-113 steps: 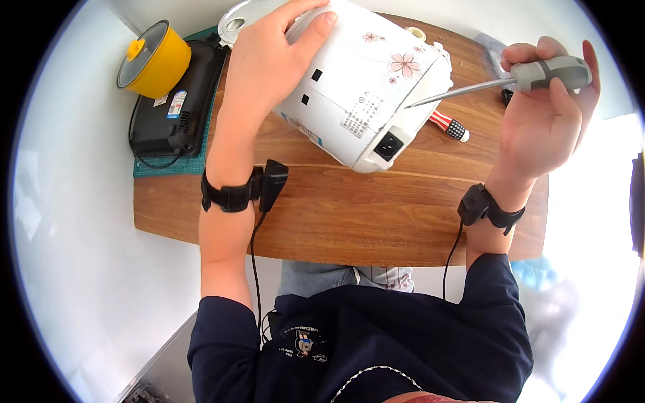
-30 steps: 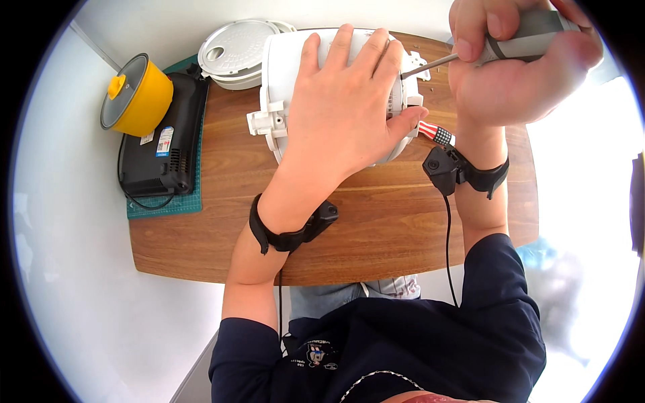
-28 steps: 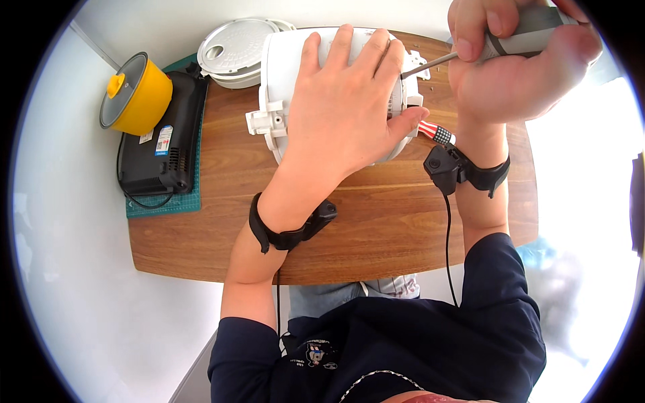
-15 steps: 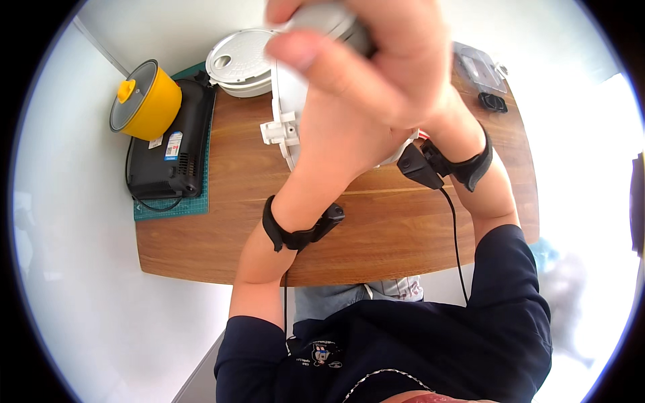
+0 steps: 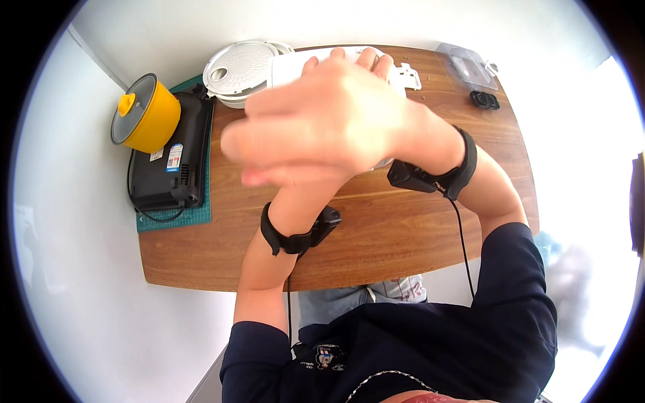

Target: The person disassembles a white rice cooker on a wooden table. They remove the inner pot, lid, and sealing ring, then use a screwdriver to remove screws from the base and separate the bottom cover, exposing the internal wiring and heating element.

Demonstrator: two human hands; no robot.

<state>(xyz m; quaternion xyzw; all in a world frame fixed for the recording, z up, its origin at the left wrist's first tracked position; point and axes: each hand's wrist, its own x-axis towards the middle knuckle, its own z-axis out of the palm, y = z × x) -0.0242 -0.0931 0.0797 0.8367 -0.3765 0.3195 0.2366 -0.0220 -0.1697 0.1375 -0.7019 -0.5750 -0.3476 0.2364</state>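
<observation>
A white plastic housing [image 5: 285, 69] lies toward the far side of the table, with a bracket-like tab [image 5: 408, 78] sticking out at its right. My left hand [image 5: 369, 62] is behind the right one; only some fingertips show, spread apart and resting on the housing. Crossing above it, my right hand [image 5: 316, 127] reaches leftward, smeared by motion. Its fingers look curled in, and whatever they hold is hidden. Each wrist wears a black strap with a small black device; the left device [image 5: 327, 225] and the right device [image 5: 411, 176] have cables.
A round white perforated plate [image 5: 235, 67] rests on a white ring at the back left. At the left, a yellow pot [image 5: 156, 117] with a grey lid stands on a black appliance [image 5: 158, 178] over a green mat [image 5: 201, 215]. A clear plastic case [image 5: 470, 67] and a black part [image 5: 484, 101] lie back right.
My right hand has swung left and lower over the left one, and the grey object in it is now out of sight. The housing's tab side now shows at the right.
</observation>
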